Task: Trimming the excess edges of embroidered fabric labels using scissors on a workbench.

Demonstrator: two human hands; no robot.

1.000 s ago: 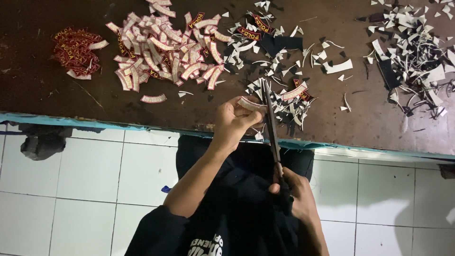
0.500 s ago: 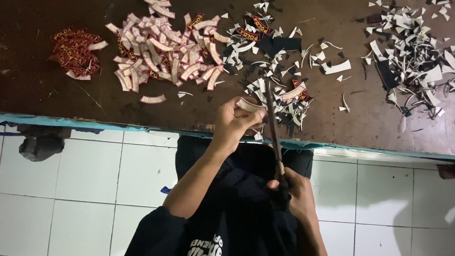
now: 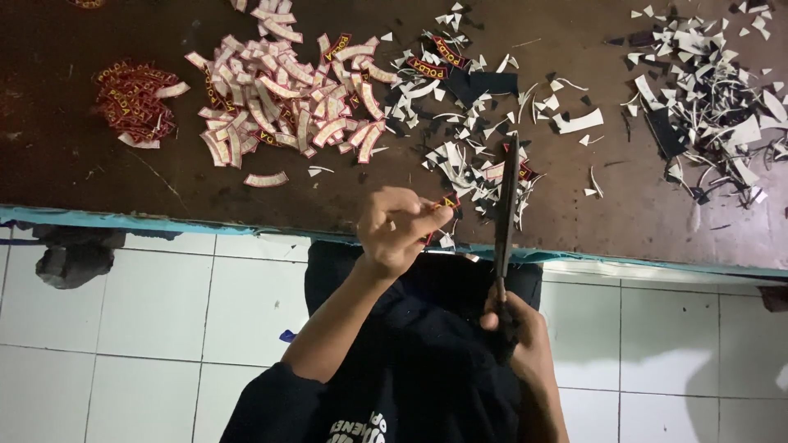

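Small curved red patch (image 3: 441, 212) sits pinched between the fingertips of the left hand (image 3: 396, 230), just above the near edge of the brown table (image 3: 66, 164). Right hand (image 3: 513, 328) is closed around the handles of long dark scissors (image 3: 506, 209); the blades point away from the person, just right of the patch. Whether the blades are parted cannot be told.

To trim well, judged from this view: keep the patch gripped close to the cut line, fingertips clear of the blades, and turn the patch rather than the scissors around the curve.

No bins or trays in view; everything is sorted in loose heaps on the table. Far left: a small heap of red patches (image 3: 130, 102), face up. Centre: a larger heap of patches lying pale side up (image 3: 283, 102). Beyond the scissors: white and dark offcuts (image 3: 480, 156). Far right: a second pile of scraps (image 3: 710, 90). White tiled floor (image 3: 148, 328) lies below the table edge.
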